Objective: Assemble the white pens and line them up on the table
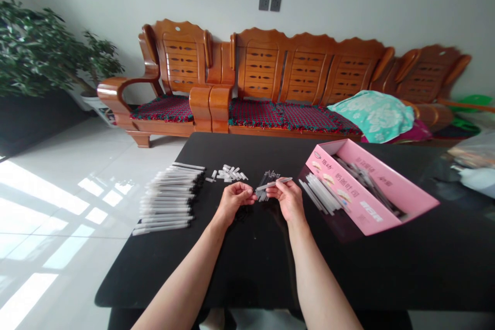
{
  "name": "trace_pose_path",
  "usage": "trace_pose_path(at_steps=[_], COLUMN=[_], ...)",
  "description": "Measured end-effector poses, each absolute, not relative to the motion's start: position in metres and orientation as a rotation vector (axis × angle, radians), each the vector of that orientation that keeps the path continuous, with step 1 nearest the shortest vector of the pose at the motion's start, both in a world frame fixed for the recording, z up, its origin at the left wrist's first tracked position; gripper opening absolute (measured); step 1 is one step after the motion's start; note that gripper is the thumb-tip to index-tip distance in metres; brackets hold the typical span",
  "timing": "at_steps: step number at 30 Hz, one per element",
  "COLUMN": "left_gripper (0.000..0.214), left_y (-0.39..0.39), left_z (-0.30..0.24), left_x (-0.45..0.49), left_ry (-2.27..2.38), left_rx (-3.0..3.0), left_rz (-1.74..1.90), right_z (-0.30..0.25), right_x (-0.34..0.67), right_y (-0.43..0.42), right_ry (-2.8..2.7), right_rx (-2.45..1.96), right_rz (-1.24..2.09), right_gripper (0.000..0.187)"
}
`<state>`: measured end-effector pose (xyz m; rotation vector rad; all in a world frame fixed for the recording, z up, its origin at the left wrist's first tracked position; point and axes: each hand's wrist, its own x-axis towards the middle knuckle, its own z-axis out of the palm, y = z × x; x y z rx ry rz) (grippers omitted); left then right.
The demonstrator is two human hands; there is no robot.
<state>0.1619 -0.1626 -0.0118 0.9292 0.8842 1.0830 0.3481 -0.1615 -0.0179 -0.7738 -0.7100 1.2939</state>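
My right hand [289,203] is closed around a whitish, translucent pen barrel [275,183], which points left and slightly down. Facing it, my left hand [232,203] pinches near the barrel's left end; whatever lies between its fingertips is too small to make out. Behind the hands lies a bunch of thin pen refills [264,184], partly covered by the barrel and fingers. Small black pieces [243,212] lie just right of my left wrist. Short white pen caps [231,172] are scattered beyond my left hand. A long row of white pens with black ends [168,197] lies farther left.
A pink cardboard box [350,190] holding more thin parts stands on the black table [247,263], right of my hands. Loose translucent barrels [320,195] lie against its near left side. A wooden sofa [266,69] stands behind the table, with a turquoise cloth [375,113] on it.
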Motion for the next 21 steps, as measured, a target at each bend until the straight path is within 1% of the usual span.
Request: trace_pose_path(at_steps=[21], left_gripper=[0.037], left_y=[-0.1637], left_z=[-0.0127], left_x=[0.1668], left_ry=[0.867], left_rx=[0.941], left_rz=[1.109], right_z=[-0.0213], right_x=[0.3474], right_y=[-0.1611], right_ry=[-0.752], right_rx=[-0.780], right_rz=[1.301], right_gripper=[0.026])
